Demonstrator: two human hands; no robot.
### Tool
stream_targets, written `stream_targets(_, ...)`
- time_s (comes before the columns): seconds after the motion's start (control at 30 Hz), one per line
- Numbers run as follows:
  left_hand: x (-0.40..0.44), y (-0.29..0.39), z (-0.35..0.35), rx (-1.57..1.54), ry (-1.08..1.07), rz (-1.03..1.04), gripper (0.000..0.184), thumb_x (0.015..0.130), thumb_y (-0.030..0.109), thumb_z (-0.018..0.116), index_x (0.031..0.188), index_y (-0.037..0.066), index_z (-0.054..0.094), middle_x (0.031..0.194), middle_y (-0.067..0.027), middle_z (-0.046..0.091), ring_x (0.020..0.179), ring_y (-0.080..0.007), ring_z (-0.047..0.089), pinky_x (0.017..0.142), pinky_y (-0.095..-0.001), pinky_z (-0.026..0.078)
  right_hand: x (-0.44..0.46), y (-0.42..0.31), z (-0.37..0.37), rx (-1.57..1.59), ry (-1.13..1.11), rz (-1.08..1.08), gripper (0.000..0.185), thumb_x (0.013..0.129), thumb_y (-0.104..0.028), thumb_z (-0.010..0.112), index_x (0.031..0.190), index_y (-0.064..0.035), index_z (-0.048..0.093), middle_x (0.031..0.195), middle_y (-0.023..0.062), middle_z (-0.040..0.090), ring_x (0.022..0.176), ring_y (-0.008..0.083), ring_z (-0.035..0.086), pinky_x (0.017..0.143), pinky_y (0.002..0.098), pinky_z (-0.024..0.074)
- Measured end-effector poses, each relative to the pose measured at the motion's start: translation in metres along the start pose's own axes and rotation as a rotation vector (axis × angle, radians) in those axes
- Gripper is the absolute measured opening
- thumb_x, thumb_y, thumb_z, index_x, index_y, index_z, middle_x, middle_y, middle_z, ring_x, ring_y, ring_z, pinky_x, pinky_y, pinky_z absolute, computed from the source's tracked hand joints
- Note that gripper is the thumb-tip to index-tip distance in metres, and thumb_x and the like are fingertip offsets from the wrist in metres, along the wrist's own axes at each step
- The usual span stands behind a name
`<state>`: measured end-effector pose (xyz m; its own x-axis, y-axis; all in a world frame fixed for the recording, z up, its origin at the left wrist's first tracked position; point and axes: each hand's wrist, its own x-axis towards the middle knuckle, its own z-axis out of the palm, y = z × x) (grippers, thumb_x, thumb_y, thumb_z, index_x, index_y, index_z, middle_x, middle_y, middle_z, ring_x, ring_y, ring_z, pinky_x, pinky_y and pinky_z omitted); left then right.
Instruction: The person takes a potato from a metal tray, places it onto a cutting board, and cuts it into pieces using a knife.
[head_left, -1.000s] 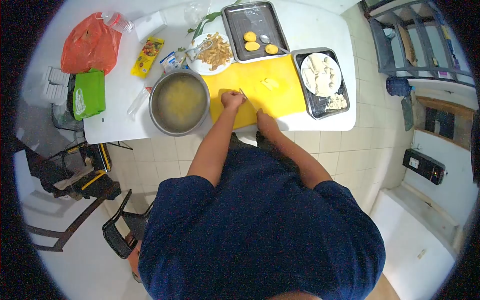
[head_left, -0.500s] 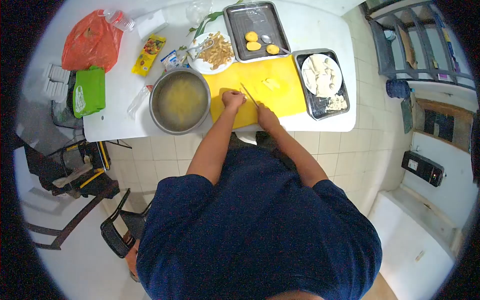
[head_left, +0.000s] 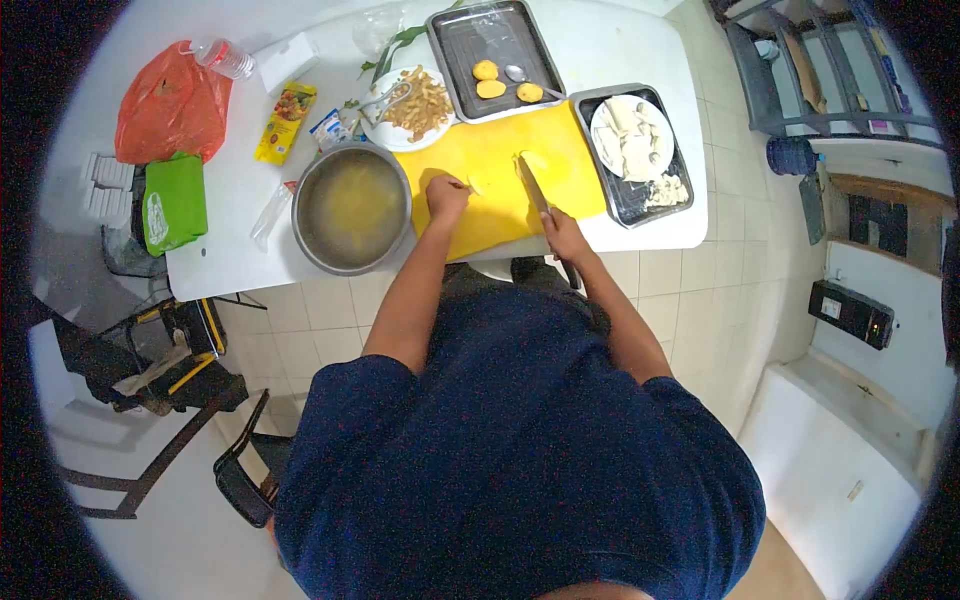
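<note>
My right hand (head_left: 566, 238) is wrapped round the handle of a knife (head_left: 533, 186), whose blade points away over the yellow cutting board (head_left: 490, 218). Beside the blade's tip lie yellow slices (head_left: 534, 159). My left hand (head_left: 447, 197) is closed above the board's left part, its fingertips near a thin yellow piece (head_left: 475, 184); what it holds, if anything, is too small to make out. Left of the board stands a metal bowl (head_left: 352, 265) with cloudy yellowish liquid.
Behind the board are a plate of brown strips (head_left: 415, 108) and a dark tray (head_left: 462, 50) with yellow halves and a spoon. Another tray (head_left: 630, 215) bears a plate of pale pieces (head_left: 632, 138). Red (head_left: 172, 105) and green (head_left: 175, 203) bags lie left.
The knife has swung from beside my left hand to the right, its tip now at the yellow slices. My left hand has shifted slightly left, away from the blade. The view has shifted a little.
</note>
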<state>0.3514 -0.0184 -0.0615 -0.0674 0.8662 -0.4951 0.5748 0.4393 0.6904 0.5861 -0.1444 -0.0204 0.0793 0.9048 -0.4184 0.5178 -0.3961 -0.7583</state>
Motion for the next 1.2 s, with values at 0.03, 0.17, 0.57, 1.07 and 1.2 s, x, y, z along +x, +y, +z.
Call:
stream_targets(0.03, -0.001, -0.007, -0.005, 0.146, 0.077, 0.199, 0.018, 0.067, 0.012, 0.076, 0.082, 0.004, 0.070, 0.073, -0.0149, 0.068, 0.066, -0.0269, 0.066, 0.067, -0.0357, 0.052, -0.002, -0.004, -0.003, 0.011, -0.028, 0.043, 0.031, 0.096, -0.027, 0.046, 0.093, 0.0030, 0.051, 0.057, 0.0143, 0.052, 0.038, 0.0215, 0.052, 0.037, 0.0340, 0.0448)
stream_targets(0.17, -0.007, -0.001, -0.018, 0.160, 0.074, 0.404, 0.026, 0.069, 0.006, 0.070, 0.094, 0.006, 0.068, 0.090, -0.0137, 0.066, 0.085, -0.0306, 0.063, 0.077, -0.0376, 0.050, -0.001, -0.004, -0.003, -0.149, -0.028, -0.029, 0.029, 0.093, -0.025, 0.050, 0.085, 0.0031, 0.052, 0.060, 0.0183, 0.055, 0.046, 0.0293, 0.057, 0.044, 0.0390, 0.0469)
stream_targets(0.57, -0.010, -0.002, -0.014, 0.308, -0.123, 0.429, 0.014, 0.071, 0.013, 0.069, 0.080, 0.003, 0.066, 0.080, -0.0143, 0.063, 0.078, -0.0316, 0.062, 0.074, -0.0413, 0.050, -0.004, -0.038, -0.004, -0.269, -0.027, -0.046, 0.026, 0.086, -0.024, 0.054, 0.088, 0.0019, 0.056, 0.081, 0.0287, 0.061, 0.080, 0.0462, 0.059, 0.072, 0.0517, 0.0472)
stream_targets(1.07, -0.017, -0.033, 0.031, -0.145, 0.082, 0.291, 0.015, 0.070, 0.012, 0.073, 0.076, -0.001, 0.067, 0.069, -0.0130, 0.067, 0.063, -0.0228, 0.066, 0.062, -0.0324, 0.053, -0.008, -0.044, 0.009, -0.320, -0.029, -0.109, 0.025, 0.090, -0.022, 0.051, 0.089, 0.0021, 0.054, 0.076, 0.0281, 0.061, 0.074, 0.0455, 0.060, 0.067, 0.0517, 0.0462)
stream_targets(1.2, -0.006, -0.044, 0.044, -0.479, -0.003, 0.111, 0.012, 0.073, 0.008, 0.071, 0.075, -0.003, 0.067, 0.065, -0.0102, 0.066, 0.056, -0.0165, 0.064, 0.053, -0.0281, 0.052, -0.012, -0.057, 0.012, -0.371, -0.067, -0.060, 0.024, 0.091, -0.022, 0.047, 0.092, 0.0013, 0.053, 0.076, 0.0293, 0.061, 0.075, 0.0464, 0.060, 0.069, 0.0543, 0.0469)
